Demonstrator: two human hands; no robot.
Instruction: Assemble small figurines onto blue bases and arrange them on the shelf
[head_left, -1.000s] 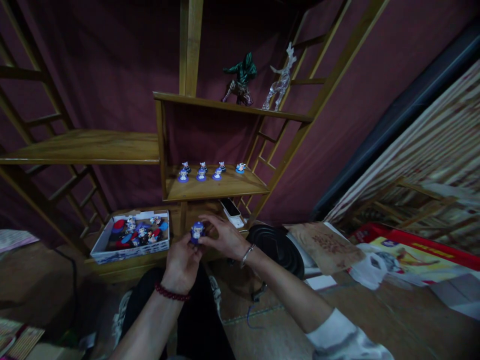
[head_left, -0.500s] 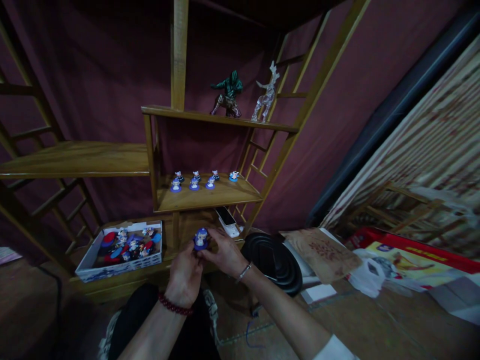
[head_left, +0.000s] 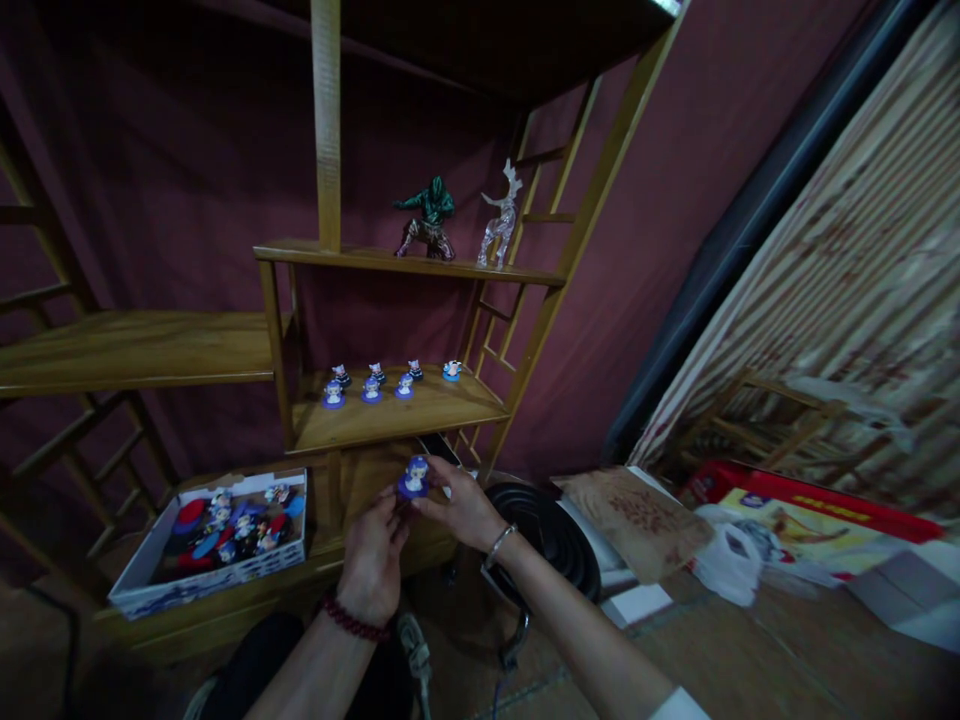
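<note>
A small purple-haired figurine [head_left: 415,474] on a purple base is held upright in front of the lower shelf. My right hand [head_left: 461,508] pinches its right side between thumb and fingers. From the lower left, my left hand [head_left: 373,565] has its curled fingertips against the base, partly hidden from view. Behind them, on the wooden shelf [head_left: 390,425], stand several small figurines: a front row with purple bases [head_left: 371,390], darker ones [head_left: 376,373] behind, and one on a light blue base [head_left: 451,371] at the right.
A white patterned box [head_left: 217,590] of loose figurines sits at the lower left. On the upper shelf stand a green hooded figure [head_left: 433,215] and a clear deer [head_left: 499,225]. A black round stool [head_left: 551,540], brown paper [head_left: 637,515] and a plastic bag [head_left: 727,565] lie right.
The view has shifted, so the shelves appear lower and further left. Both hands still hold the figurine, which has turned slightly and moved closer to the shelf's front edge in view.
</note>
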